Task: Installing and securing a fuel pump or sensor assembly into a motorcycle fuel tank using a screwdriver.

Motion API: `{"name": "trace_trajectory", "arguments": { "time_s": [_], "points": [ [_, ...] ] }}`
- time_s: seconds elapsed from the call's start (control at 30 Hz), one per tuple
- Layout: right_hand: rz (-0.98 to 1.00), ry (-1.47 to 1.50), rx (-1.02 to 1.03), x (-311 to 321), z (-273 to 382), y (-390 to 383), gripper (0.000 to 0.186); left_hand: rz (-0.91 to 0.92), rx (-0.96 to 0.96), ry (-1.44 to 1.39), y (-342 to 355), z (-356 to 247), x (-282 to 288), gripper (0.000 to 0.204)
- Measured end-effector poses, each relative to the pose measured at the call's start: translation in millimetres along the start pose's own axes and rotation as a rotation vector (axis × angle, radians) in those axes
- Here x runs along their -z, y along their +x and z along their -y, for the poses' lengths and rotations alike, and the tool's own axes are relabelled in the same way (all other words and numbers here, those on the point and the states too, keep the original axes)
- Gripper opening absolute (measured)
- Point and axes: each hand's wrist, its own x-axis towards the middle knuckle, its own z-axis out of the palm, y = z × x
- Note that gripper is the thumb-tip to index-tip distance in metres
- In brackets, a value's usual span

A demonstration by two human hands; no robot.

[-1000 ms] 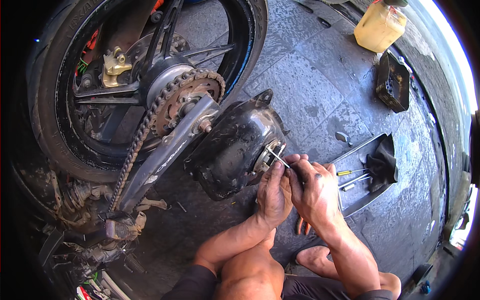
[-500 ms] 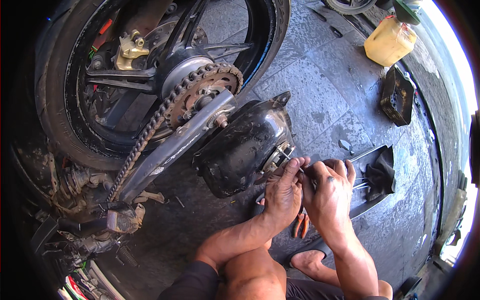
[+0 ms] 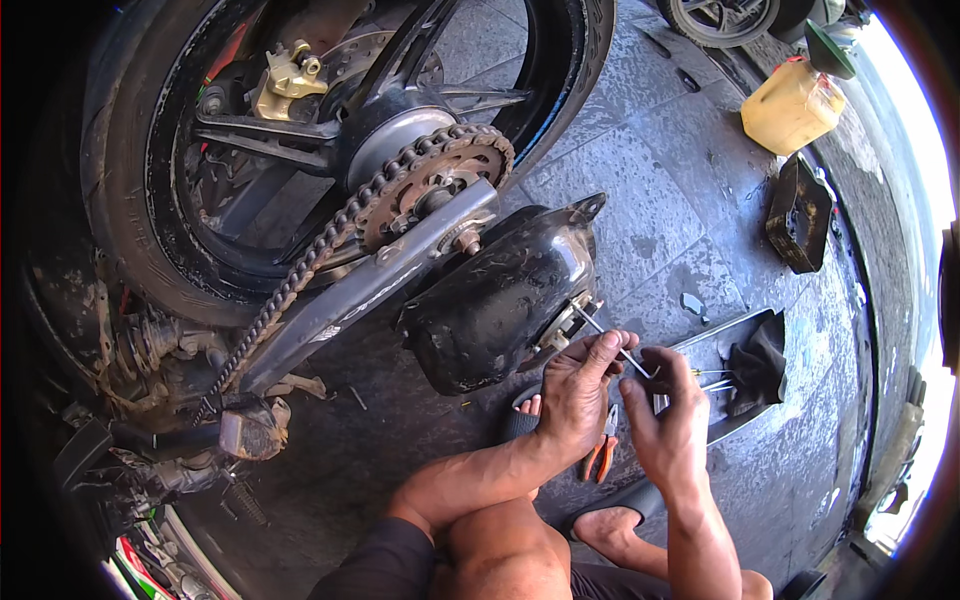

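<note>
My left hand pinches a thin bent metal rod, which angles from the fitting on a black metal tank toward my right hand. My right hand is beside the rod's bent end, thumb and forefinger apart, other fingers curled. The tank lies on the tiled floor below a motorcycle's rear wheel, chain and swingarm. Orange-handled pliers lie just below my hands. Behind my right hand is a long tray with a dark cloth and slender tools.
A yellowish jug with a green funnel stands at upper right, above a black oily box. Another wheel is at the top. Engine parts crowd the lower left. My feet and knee rest below my hands.
My right hand has loosened and drawn slightly away from my left, exposing the rod's bent end. My left hand stays on the rod. The whole view has shifted, with things appearing lower and further right.
</note>
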Motion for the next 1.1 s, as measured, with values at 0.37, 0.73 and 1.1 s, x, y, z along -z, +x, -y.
{"name": "trace_trajectory", "arguments": {
  "time_s": [0.37, 0.73, 1.1],
  "points": [
    [0.207, 0.495, -0.306, -0.9, 14.6, 2.7, 0.046, 0.101, 0.147, 0.028, -4.3, -6.6, 9.6, 0.026],
    [0.010, 0.270, 0.000, -14.8, -9.1, -8.3, 0.039, 0.021, 0.026, 0.249, 1.1, -4.2, 2.5, 0.026],
    [-0.152, -0.001, 0.206, -1.7, -20.6, -17.0, 0.043, -0.042, -0.017, 0.239, 4.2, 2.3, 4.6, 0.016]
  ]
}}
